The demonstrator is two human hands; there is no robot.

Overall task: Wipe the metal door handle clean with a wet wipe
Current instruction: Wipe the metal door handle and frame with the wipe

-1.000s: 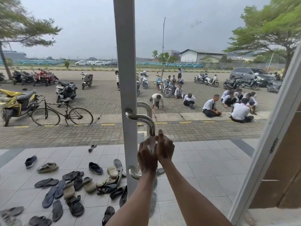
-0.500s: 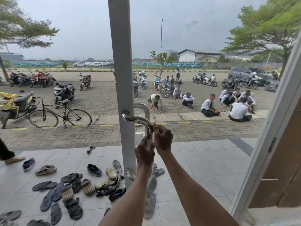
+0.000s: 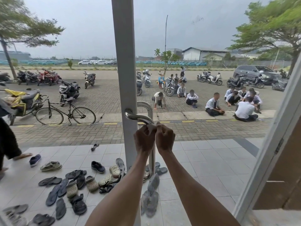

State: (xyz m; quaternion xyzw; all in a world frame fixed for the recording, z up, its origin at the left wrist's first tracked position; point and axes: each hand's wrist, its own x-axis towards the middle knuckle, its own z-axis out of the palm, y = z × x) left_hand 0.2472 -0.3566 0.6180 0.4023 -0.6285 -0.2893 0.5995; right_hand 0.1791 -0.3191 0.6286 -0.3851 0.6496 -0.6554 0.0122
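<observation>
A curved, polished metal door handle (image 3: 138, 117) is fixed to the white door frame (image 3: 124, 62) of a glass door. A small white wet wipe (image 3: 151, 127) is wrapped round the handle's upper part, just below its top bend. My left hand (image 3: 144, 141) and my right hand (image 3: 164, 139) sit side by side on the bar, and both pinch the wipe against it with curled fingers. The bar's lower stretch (image 3: 152, 162) shows below my hands; the part under them is hidden.
Many shoes and sandals (image 3: 73, 181) lie on the tiled porch beyond the glass. A person's leg (image 3: 8, 144) is at the left edge. A bicycle (image 3: 65, 113), parked motorbikes and a group of seated people (image 3: 215, 105) are outside. An open door leaf (image 3: 276, 144) angles in on the right.
Both hands have slid up the handle with the wipe, from the middle of the bar to just under its top bend. A person's leg has come into view at the left.
</observation>
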